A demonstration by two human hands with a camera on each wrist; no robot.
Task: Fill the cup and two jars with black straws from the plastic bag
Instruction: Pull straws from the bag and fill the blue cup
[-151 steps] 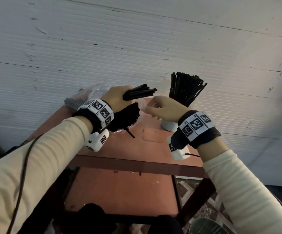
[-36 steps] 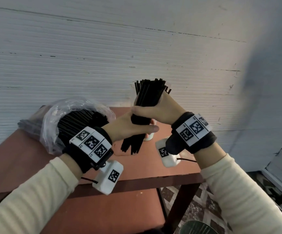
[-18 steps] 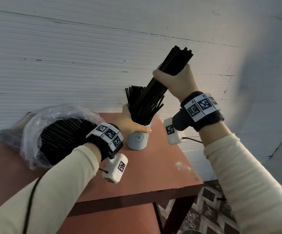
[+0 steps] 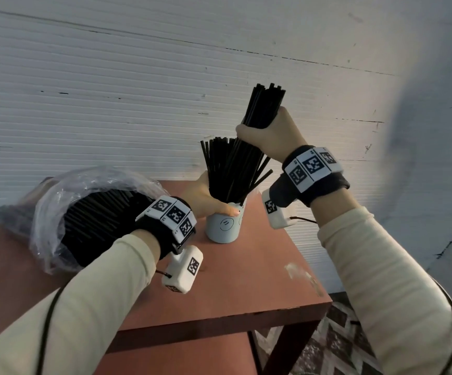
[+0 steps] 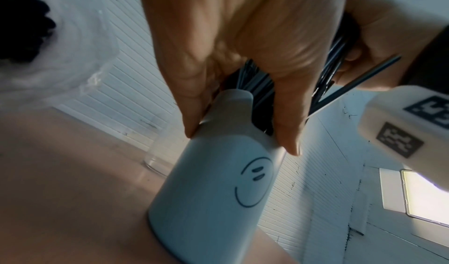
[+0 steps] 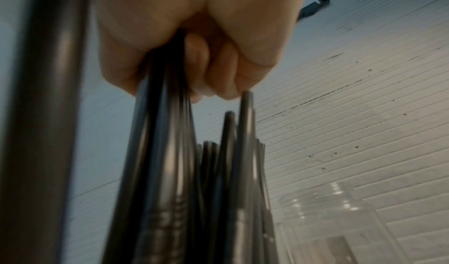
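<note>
A pale blue cup (image 4: 222, 226) with a drawn smiley face (image 5: 252, 183) stands on the red-brown table (image 4: 246, 288), full of black straws (image 4: 219, 163). My left hand (image 4: 206, 198) grips the cup's rim and the straws in it. My right hand (image 4: 268, 133) grips a bundle of black straws (image 4: 262, 106) above the cup, their lower ends down among the cup's straws. From the right wrist, my curled fingers (image 6: 218, 79) hold the straw bundle (image 6: 165, 152). A clear plastic bag (image 4: 57, 212) of black straws lies at the left. A clear jar (image 5: 157, 152) stands behind the cup.
A white ribbed wall (image 4: 138, 90) runs close behind the table. The table's right edge (image 4: 311, 266) is near the cup, with patterned floor (image 4: 335, 345) below. A lower shelf (image 4: 179, 358) sits under the tabletop. Clear plastic (image 6: 340, 220) shows in the right wrist view.
My right hand has lowered the bundle a little, its lower ends now deeper among the cup's straws. The left hand stays on the cup's rim.
</note>
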